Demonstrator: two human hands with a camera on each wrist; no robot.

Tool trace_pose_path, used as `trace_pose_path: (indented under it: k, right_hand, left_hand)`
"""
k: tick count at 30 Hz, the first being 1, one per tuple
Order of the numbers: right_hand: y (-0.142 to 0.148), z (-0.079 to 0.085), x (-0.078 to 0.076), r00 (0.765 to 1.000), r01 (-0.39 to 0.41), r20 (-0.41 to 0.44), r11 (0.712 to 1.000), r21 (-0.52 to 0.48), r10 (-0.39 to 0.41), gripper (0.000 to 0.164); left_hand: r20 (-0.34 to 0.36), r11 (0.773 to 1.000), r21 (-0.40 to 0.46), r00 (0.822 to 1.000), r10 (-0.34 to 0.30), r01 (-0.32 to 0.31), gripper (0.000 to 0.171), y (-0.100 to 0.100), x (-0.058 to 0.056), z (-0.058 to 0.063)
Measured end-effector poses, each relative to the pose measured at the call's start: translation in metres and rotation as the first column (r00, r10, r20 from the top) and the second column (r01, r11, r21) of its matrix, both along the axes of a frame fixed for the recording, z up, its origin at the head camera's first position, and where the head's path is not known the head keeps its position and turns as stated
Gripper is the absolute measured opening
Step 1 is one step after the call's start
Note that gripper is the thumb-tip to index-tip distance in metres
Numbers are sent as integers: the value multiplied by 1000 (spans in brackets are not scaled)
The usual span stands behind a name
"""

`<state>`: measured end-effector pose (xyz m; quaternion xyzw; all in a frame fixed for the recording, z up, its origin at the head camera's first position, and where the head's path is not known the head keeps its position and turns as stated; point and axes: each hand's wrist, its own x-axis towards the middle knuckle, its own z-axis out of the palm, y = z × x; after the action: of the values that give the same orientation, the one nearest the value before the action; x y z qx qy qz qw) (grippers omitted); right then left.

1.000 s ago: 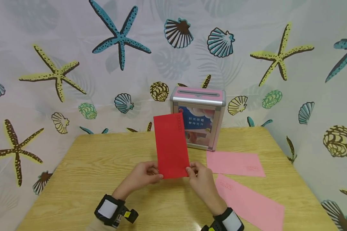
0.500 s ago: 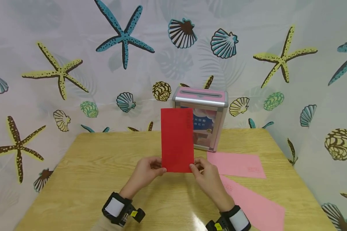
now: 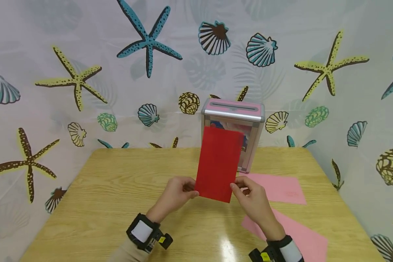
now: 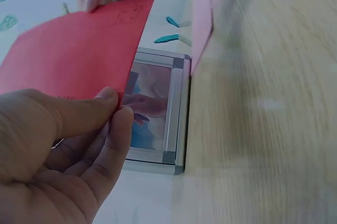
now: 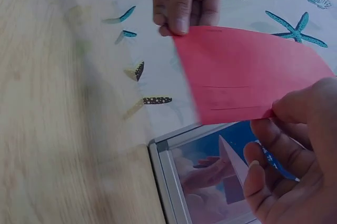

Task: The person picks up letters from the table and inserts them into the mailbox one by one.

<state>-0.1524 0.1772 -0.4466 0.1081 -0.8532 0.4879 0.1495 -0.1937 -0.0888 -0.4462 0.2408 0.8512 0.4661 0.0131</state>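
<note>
A red envelope (image 3: 218, 163) is held up over the table, tilted with its top leaning right in the head view. My left hand (image 3: 180, 191) pinches its lower left edge between thumb and fingers. At the lower right edge, my right hand (image 3: 251, 196) pinches it the same way. Faint printed lines and small boxes show on the envelope (image 5: 247, 76) in the wrist views. Behind it stands a pink and silver box (image 3: 234, 109) with a slot in its top, its front partly hidden by the envelope.
Two pink envelopes lie on the wooden table (image 3: 118, 189) at the right: the farther envelope (image 3: 281, 187) close to the box, the nearer envelope (image 3: 301, 233) partly under my right forearm. A patterned cloth (image 3: 170, 83) hangs behind the table.
Both hands have moved right with the red envelope, which has turned from leaning left, through upright, to leaning right. It now covers more of the box's front.
</note>
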Motion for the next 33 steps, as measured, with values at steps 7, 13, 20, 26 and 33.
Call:
trace_pose_path:
  k: [7, 13, 20, 26, 33]
  right_hand:
    - [8, 3, -1, 998, -22, -65, 1000, 20, 24, 5]
    - [12, 1, -5, 988, -18, -151, 998, 53, 26, 6]
    - [19, 9, -11, 970, -20, -241, 998, 60, 34, 7]
    - [30, 31, -20, 941, -4, -336, 996, 89, 34, 11]
    - [37, 60, -25, 903, -4, -423, 987, 158, 72, 14]
  left_hand:
    - [-61, 996, -86, 998, -32, 27, 8, 9, 2, -4]
    - [-129, 997, -60, 991, 32, -40, 18, 21, 4, 4]
    - [-222, 998, 4, 973, 68, -69, 16, 30, -2, 17]
    - [-256, 998, 14, 965, 55, -53, 15, 35, -8, 25]
    - [-277, 998, 47, 960, 49, -38, 20, 42, -12, 40]
